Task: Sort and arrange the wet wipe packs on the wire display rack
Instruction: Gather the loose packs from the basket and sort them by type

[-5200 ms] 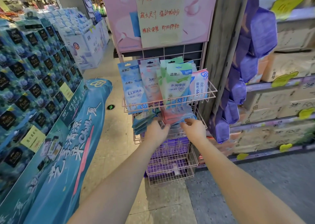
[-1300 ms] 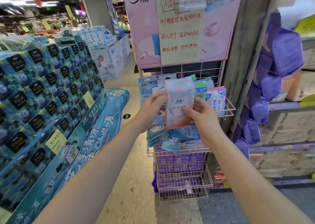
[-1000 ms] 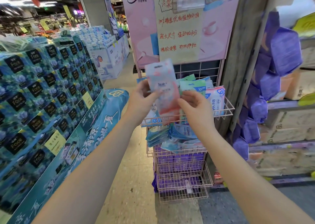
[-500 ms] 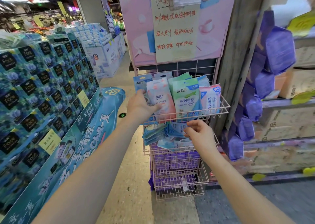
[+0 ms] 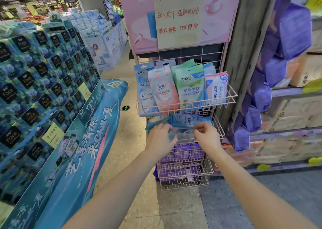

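A pink wire display rack (image 5: 231,96) stands ahead. Its top basket holds upright wet wipe packs: a blue pack (image 5: 143,89), a pink-and-white pack (image 5: 163,89), a green pack (image 5: 190,87) and a pink pack (image 5: 217,89). In the second basket several blue packs lie flat. Both hands are at that basket. My right hand (image 5: 206,137) pinches the edge of a blue wet wipe pack (image 5: 188,121) lying there. My left hand (image 5: 160,140) grips the same pile at its left end; its fingertips are hidden behind the packs.
Lower baskets (image 5: 184,176) hold purple packs. A pink poster with a handwritten note (image 5: 177,14) hangs above the rack. Purple bags (image 5: 278,54) hang on a pillar at right beside shelves of cartons. Stacked blue boxes (image 5: 43,72) and a blue display (image 5: 83,150) line the left aisle.
The pink-and-white pack I held up now stands in the top basket. My left hand dropped from it to the second basket, joining my right hand on the blue packs.
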Demonstrator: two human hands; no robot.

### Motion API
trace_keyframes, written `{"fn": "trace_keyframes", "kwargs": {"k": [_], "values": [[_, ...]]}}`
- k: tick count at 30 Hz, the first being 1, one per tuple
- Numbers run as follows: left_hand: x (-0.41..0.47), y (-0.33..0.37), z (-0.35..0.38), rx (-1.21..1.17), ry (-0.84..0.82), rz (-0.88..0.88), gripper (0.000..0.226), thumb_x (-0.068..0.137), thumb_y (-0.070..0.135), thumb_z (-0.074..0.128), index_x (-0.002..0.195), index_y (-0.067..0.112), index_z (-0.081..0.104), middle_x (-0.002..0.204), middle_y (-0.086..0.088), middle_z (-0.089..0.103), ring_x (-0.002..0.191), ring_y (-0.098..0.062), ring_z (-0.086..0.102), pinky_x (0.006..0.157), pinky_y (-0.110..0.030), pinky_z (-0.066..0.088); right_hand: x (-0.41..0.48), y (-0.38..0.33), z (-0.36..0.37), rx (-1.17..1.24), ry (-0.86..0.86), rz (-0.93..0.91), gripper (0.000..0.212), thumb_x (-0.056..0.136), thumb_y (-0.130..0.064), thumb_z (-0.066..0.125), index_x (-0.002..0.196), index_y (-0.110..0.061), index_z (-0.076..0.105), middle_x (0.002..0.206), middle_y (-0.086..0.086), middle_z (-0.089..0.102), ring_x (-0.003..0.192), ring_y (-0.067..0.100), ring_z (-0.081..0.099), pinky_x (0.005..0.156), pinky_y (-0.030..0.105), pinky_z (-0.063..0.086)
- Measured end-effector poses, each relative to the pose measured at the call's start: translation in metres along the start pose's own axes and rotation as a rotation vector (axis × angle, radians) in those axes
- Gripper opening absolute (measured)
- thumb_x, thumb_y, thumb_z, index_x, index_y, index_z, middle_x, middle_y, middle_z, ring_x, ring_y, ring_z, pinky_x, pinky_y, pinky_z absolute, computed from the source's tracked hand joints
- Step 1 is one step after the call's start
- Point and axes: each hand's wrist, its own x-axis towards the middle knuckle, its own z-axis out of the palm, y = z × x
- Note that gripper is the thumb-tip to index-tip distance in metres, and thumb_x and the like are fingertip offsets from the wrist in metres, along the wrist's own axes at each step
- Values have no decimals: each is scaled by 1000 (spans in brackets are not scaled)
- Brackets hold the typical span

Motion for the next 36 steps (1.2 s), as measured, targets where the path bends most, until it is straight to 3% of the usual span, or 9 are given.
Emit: {"fn": "trace_keyframes", "kwargs": {"k": [3,8,11,16,20,24,27,31,36], "values": [[13,-13,12,207,-4,-118,47,96,43,59,134,15,58,131,-9,58,121,-30,55,101,-42,46,7,2,0,-124,-50,-22,25,97,-16,64,120,-11,68,98,-2,65,89,15,61,77,23,43],[38,-36,21,229,-14,-223,74,92,40,68,153,11,37,153,-13,45,138,-33,44,109,-43,38,22,-2,9,-129,-43,-15,25,96,-18,67,120,-11,68,92,-4,63,84,13,59,60,10,38],[54,-42,25,228,-176,-230,79,96,41,66,159,16,25,162,-9,37,150,-30,35,117,-43,33,19,-1,23,-98,-96,-10,23,95,-18,68,117,-11,69,95,-2,66,92,15,64,74,20,43],[65,-47,33,344,-117,-222,57,98,31,64,150,22,43,152,-6,46,138,-31,44,107,-41,38,11,7,42,-13,-168,18,14,94,-22,69,108,-19,66,93,-6,69,89,17,70,67,21,50],[56,-52,35,302,-24,-149,44,98,26,63,141,20,58,142,-8,55,130,-34,51,100,-42,39,14,9,53,72,-198,81,22,95,-22,70,114,-13,67,100,0,73,87,21,74,82,37,61],[36,-48,44,303,221,119,32,75,14,84,106,11,76,102,-12,69,93,-40,67,75,-44,53,19,-2,68,460,-298,224,35,96,-26,70,124,-6,64,112,12,74,90,25,77,78,34,63],[18,-28,60,228,305,225,15,82,17,70,92,8,75,93,-12,67,84,-38,66,73,-46,54,18,-10,76,784,-277,359,26,94,-23,73,115,-8,68,105,13,76,89,26,75,67,33,59],[-3,-22,61,58,342,231,15,85,23,72,98,16,77,104,-5,63,93,-27,58,80,-41,46,15,4,70,822,-271,397,16,96,-13,69,111,-8,69,95,11,76,79,23,70,59,28,55],[-2,-29,35,-97,195,-154,48,91,44,62,132,19,57,132,-5,53,119,-23,49,102,-40,44,18,20,38,636,-424,324,30,95,-18,71,123,-11,64,119,12,75,105,29,71,88,41,57]]}}
